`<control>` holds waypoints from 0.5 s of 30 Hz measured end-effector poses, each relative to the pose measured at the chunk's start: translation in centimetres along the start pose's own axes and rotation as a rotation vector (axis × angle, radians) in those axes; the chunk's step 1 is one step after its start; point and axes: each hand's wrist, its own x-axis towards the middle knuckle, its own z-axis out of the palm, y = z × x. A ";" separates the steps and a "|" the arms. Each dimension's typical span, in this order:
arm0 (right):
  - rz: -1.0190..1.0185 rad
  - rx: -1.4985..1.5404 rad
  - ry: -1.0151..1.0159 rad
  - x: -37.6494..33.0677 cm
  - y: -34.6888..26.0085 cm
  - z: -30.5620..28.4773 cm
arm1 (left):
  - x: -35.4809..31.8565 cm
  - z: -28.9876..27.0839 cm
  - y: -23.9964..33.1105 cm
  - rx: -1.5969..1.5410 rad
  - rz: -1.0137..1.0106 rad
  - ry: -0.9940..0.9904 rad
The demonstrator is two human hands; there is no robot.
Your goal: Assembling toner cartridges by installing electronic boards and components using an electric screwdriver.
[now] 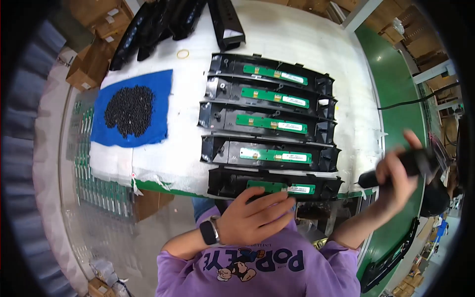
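My left hand [258, 214], with a dark smartwatch on its wrist, reaches over the near edge of the closest black plastic housing [225, 183]. Its fingers are spread, and their tips touch the green circuit board [269, 187] inside that housing or lie just over it. At the right, my right hand [396, 173] is closed around a black power screwdriver [414, 162]. The tool's narrow tip points left, beyond the housing's right end. Motion blurs the hand and tool. Several matching housings [225, 148] lie in rows behind, each with a green board in it.
A pile of small black screws [129, 111] lies on a blue cloth [161, 131] at the left. More black plastic parts [225, 24] and a yellow rubber band [183, 54] sit at the back. Left of the table are green boards [106, 190]; at lower right, another black housing [391, 262].
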 end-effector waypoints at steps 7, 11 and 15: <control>-0.219 -1.190 0.012 7.0 9.5 -0.3 | -3.2 -1.4 -0.8 -1.898 -0.565 -0.303; -0.536 -0.999 -0.152 8.5 7.6 5.3 | -3.5 0.9 -0.4 -1.996 -0.897 -0.443; -0.907 -1.148 -0.342 10.7 7.3 12.4 | -2.3 2.0 -0.1 -2.060 -0.937 -0.413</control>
